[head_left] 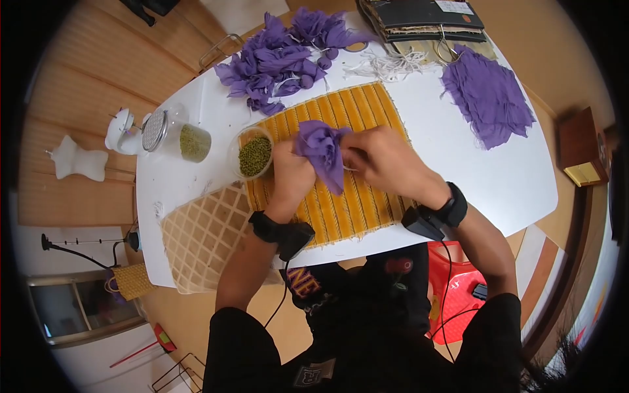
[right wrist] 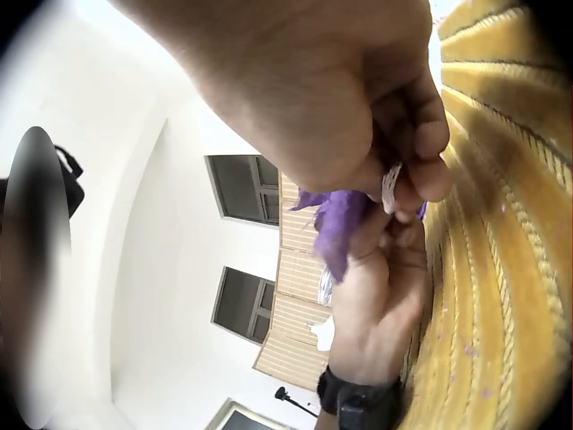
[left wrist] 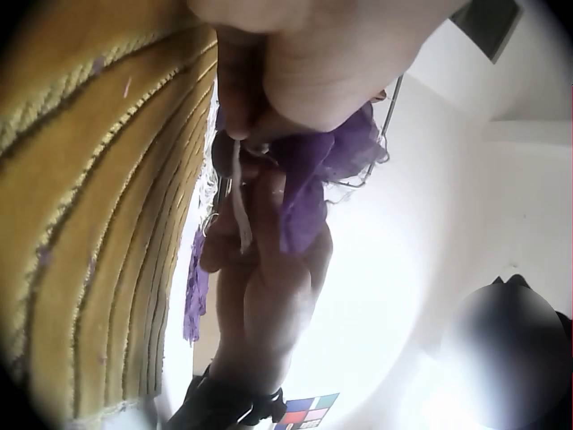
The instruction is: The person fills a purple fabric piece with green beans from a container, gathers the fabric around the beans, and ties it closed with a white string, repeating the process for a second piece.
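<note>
Over the yellow striped cloth (head_left: pixel 354 209), my left hand (head_left: pixel 293 173) grips a gathered piece of purple cloth (head_left: pixel 318 145), its loose corners fanning out above the fingers. My right hand (head_left: pixel 386 160) is right beside it, thumb and fingertips pinching a white string (right wrist: pixel 390 186) at the neck of the bundle. One length of the string dangles in the left wrist view. Curled fingers hide most of the bundle's lower part. Close by the left hand stands a clear plastic bowl (head_left: pixel 234 156) holding green beans (head_left: pixel 254 156).
Purple bundles (head_left: pixel 275 59), some with tied round ends, lie at the back. Nearby are white strings (head_left: pixel 393 65), scissors (head_left: pixel 447 52) and flat purple cloths (head_left: pixel 488 98). A jar of beans (head_left: pixel 194 143) stands left, above a tan checked cloth (head_left: pixel 203 229) overhanging the white table (head_left: pixel 458 190).
</note>
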Motion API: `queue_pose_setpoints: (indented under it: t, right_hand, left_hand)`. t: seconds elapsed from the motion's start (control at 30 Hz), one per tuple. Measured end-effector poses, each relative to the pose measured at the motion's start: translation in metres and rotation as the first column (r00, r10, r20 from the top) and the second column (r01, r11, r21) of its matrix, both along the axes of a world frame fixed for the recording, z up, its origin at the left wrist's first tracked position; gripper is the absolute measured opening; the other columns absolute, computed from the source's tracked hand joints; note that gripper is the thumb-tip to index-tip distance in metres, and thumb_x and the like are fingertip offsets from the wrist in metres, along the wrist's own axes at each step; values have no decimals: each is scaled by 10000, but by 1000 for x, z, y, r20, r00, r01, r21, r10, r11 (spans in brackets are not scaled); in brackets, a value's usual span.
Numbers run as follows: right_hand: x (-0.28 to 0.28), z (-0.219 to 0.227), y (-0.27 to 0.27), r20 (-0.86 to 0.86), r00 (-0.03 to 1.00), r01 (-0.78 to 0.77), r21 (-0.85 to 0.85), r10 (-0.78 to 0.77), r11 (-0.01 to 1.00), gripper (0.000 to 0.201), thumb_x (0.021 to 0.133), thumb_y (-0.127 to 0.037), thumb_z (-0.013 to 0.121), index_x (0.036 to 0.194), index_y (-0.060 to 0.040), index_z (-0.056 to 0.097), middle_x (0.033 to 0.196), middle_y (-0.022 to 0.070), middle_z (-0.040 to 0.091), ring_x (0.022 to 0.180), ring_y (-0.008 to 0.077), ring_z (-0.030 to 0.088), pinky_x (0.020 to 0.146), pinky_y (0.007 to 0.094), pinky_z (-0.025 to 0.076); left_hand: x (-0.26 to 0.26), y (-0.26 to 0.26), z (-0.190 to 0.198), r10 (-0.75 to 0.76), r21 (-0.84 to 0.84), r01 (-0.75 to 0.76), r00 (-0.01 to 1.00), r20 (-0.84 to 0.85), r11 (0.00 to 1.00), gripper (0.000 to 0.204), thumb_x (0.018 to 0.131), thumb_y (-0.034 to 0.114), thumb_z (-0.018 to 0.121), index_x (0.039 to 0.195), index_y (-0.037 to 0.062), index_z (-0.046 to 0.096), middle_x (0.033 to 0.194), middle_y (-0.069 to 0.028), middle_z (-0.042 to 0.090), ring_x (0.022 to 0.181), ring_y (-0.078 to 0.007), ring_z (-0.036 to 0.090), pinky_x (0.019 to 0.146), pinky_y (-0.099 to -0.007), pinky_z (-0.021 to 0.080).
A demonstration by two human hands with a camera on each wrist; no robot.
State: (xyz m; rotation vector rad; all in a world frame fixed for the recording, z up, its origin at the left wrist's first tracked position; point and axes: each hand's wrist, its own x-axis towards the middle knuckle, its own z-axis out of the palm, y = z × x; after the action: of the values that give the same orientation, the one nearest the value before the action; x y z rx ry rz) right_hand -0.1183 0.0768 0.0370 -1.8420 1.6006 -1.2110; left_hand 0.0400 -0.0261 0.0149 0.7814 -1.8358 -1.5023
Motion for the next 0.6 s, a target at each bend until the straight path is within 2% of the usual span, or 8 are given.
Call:
queue_pose_setpoints:
  t: [0.07, 0.17, 0.33, 0.4, 0.43, 0.5, 0.53, 0.6]
  right_hand:
    - [-7, 10, 3, -225, 968, 102, -52, -111, 993, 70, 822, -74, 611, 844, -28, 660, 778, 167, 647, 720, 373, 613, 652, 422, 497]
    - [-20, 13, 0, -189, 961, 171, -160, -200, 972, 81, 832, -101, 615, 837, -34, 661, 767, 158, 651, 712, 362, 621, 648, 427, 497]
    - [-24, 7, -3, -198, 972, 74, -238, -123, 969, 109, 833, -42, 644, 922, 14, 670, 805, 169, 660, 702, 346, 634, 660, 367, 511]
    - [-26, 8, -4, -95, 991, 84, -98, -94, 992, 118, 873, -69, 636, 939, 23, 668, 785, 140, 667, 668, 273, 646, 648, 331, 509]
    - [-25, 7, -4, -96, 991, 84, -100, -93, 991, 118, 873, -69, 636, 939, 23, 668, 785, 140, 667, 668, 273, 646, 648, 331, 509]
    - [-23, 2, -7, 168, 984, 61, -37, -54, 997, 97, 875, -64, 613, 887, 8, 676, 719, 131, 656, 605, 240, 627, 594, 339, 479]
    - [-21, 0, -7, 166, 985, 59, -39, -52, 997, 97, 875, -64, 613, 887, 8, 676, 719, 131, 656, 605, 240, 627, 594, 339, 479]
    - [-16, -3, -8, 326, 945, -23, 120, -17, 993, 101, 891, -18, 575, 884, 16, 670, 651, 73, 623, 544, 119, 572, 537, 278, 449]
  left_hand:
    - [2, 1, 3, -50, -23, 50, 998, 24, 998, 157, 852, -14, 634, 998, -25, 691, 920, -51, 703, 799, -95, 635, 738, -240, 514]
    - [1, 1, 6, -131, -34, 131, 991, 10, 991, 159, 842, -13, 636, 989, -20, 698, 891, -39, 705, 794, -89, 630, 739, -242, 510]
    - [12, -9, -4, -191, 39, 190, 982, 9, 981, 160, 837, -24, 629, 980, -22, 699, 899, -42, 707, 786, -90, 631, 728, -234, 507]
    - [12, -10, 2, -202, 58, 202, 979, -7, 978, 151, 846, -7, 684, 990, -14, 641, 937, -70, 686, 805, -98, 641, 700, -206, 494]
    - [11, -9, 5, -202, 56, 202, 979, -9, 978, 151, 846, -7, 684, 990, -14, 641, 937, -70, 686, 805, -98, 641, 700, -206, 494]
    - [8, -4, 11, -232, 62, 251, 948, -218, 966, 159, 849, -17, 671, 1003, -14, 629, 931, -84, 669, 759, -116, 627, 641, -202, 476]
    - [9, -5, 11, -231, 60, 250, 948, -220, 966, 159, 849, -17, 671, 1003, -14, 629, 931, -84, 669, 759, -116, 627, 641, -202, 476]
    - [12, -7, 5, -235, 227, 293, 939, -250, 929, 196, 853, -10, 666, 1041, -6, 609, 916, -80, 641, 720, -120, 589, 616, -206, 447]
